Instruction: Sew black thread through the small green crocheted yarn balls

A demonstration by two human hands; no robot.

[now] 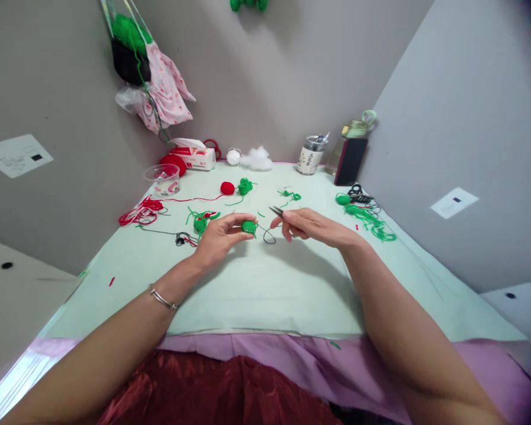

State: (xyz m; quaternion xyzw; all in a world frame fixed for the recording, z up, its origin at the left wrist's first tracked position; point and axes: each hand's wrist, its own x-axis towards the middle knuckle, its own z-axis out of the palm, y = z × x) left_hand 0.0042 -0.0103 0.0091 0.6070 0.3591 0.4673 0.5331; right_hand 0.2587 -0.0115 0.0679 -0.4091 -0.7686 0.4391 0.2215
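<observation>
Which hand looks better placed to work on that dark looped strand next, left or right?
Probably the right hand: it holds a dark pointed tool close to the dark strand. The left hand is occupied, gripping the green piece.

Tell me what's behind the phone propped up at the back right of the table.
Behind the phone stands a green bottle. Its lid, loop handle and left side show; the phone covers much of its body, so anything there is hidden.
</observation>
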